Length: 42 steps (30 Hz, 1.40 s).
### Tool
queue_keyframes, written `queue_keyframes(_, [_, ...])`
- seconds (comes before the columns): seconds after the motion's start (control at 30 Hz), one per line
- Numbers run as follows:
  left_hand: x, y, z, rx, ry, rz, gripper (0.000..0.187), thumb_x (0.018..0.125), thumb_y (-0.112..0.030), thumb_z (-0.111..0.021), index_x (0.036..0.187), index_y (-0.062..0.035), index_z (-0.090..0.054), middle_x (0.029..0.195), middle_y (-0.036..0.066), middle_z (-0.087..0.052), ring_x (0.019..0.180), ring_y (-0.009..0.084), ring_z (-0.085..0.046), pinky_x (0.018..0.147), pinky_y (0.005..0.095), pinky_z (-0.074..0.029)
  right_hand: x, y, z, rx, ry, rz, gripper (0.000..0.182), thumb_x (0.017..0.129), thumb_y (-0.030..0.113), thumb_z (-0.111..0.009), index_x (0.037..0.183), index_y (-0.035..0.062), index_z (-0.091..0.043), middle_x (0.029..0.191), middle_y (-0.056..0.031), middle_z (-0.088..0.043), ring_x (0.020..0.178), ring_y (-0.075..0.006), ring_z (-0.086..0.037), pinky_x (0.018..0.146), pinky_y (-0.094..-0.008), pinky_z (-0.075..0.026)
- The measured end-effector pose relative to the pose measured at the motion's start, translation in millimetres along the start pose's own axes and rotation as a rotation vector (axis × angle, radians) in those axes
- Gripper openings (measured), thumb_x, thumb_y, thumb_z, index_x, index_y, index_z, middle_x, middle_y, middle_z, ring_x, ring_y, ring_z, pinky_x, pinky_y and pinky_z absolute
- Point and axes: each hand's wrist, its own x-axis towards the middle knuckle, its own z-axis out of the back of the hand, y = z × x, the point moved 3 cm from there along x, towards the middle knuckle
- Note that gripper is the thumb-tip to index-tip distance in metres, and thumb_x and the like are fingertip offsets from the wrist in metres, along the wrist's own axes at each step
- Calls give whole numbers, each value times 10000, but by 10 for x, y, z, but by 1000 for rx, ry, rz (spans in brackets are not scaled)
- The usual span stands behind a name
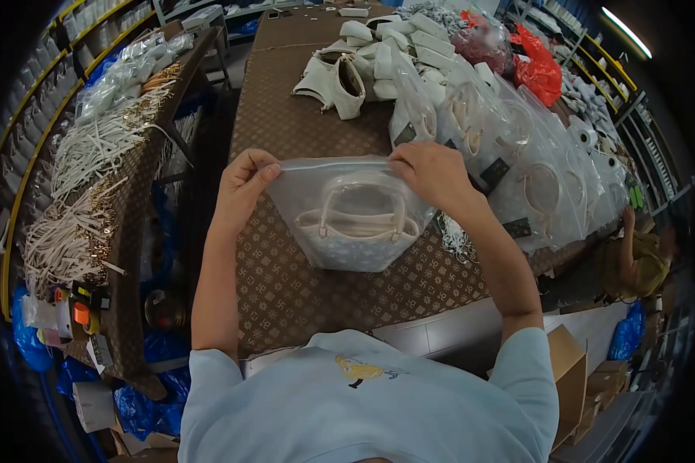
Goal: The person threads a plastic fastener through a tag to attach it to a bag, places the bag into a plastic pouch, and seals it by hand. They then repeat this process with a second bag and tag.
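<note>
**Lighting and image quality**

I'm seeing even, bright overhead light; a ceiling tube (625, 31) is glowing top right. Glare is bouncing off the plastic bags (533, 154). Fisheye is bending the edges, corners are going black. Centre is staying sharp, shadows soft.

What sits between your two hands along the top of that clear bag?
In the head view, only the clear bag's zip edge spans left hand to right hand; the white handbag sits below, inside.
</note>
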Motion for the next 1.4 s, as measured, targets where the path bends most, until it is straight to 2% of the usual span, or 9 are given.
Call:
queue_keyframes(0.2, [-104, -424, -148, 485, -547, -195, 108, 852, -127, -615, 878, -24, -596, 764, 24, -584, 681, 85, -528, 618, 229, -441, -24, -65, 19, 265, 181, -49, 162, 788, 171, -621, 902, 62, -657, 763, -89, -653, 683, -234, -618, 646, -318, -469])
queue_keyframes(0.27, [-274, -513, -534, 559, -286, -321, 140, 843, -153, -614, 867, -15, -619, 753, 77, -614, 647, 121, -555, 598, 258, -467, -46, -138, 59, 270, 200, -65, 159, 783, 165, -624, 887, 50, -659, 746, -92, -653, 663, -219, -616, 634, -309, -465])
queue_keyframes(0.4, [-379, -66, -1258, 237, 256, 176, 217, 850, -226, -623, 880, -14, -661, 728, 59, -643, 657, 102, -556, 581, 231, -443, -85, -114, 139, 250, 289, -194, 173, 764, 169, -648, 869, 32, -666, 716, -97, -652, 642, -171, -610, 630, -296, -461])
queue_keyframes(0.63, [-131, 225, -1419, -108, 172, 225, 326, 872, -310, -622, 918, 9, -673, 703, -29, -602, 666, 35, -494, 585, 216, -409, -172, -208, 104, 291, 291, -128, 185, 742, 185, -680, 849, 34, -680, 703, -74, -657, 626, -124, -598, 611, -279, -456])
queue_keyframes(0.7, [-118, 270, -1401, -36, 151, 243, 317, 870, -308, -623, 881, 5, -675, 687, -31, -583, 634, 35, -470, 557, 214, -387, -175, -231, 61, 357, 323, -175, 245, 714, 304, -675, 815, 81, -687, 740, -83, -656, 716, -232, -624, 664, -341, -468])
queue_keyframes(0.83, [-80, 269, -1406, -49, 103, 307, 315, 871, -310, -621, 849, 1, -673, 673, -31, -564, 603, 41, -446, 526, 213, -358, -194, -221, -23, 393, 338, -159, 305, 690, 329, -710, 767, 39, -653, 690, -92, -629, 664, -229, -601, 623, -333, -451])
queue_keyframes(1.13, [-69, 205, -1462, -317, 209, 485, 230, 868, -214, -612, 948, -4, -662, 822, 53, -653, 743, 123, -624, 723, 273, -523, -204, -297, -69, 825, 369, -166, 267, 700, 245, -733, 722, 11, -608, 630, -54, -590, 575, -108, -520, 539, -267, -403])
queue_keyframes(1.23, [-73, 265, -1484, -312, 154, 487, 198, 865, -175, -595, 918, 4, -660, 811, 54, -652, 736, 116, -619, 720, 266, -517, -211, -225, -51, 679, 295, -121, 192, 747, 160, -702, 706, 25, -572, 646, -11, -581, 587, -83, -529, 538, -256, -411])
queue_keyframes(1.4, [-236, 330, -1597, -51, 254, 330, 160, 784, -125, -579, 793, 20, -644, 715, 40, -639, 668, 89, -577, 618, 237, -455, -72, -258, -68, -69, -310, -90, 156, 762, 197, -634, 791, 55, -577, 760, -94, -638, 676, -289, -615, 600, -386, -467])
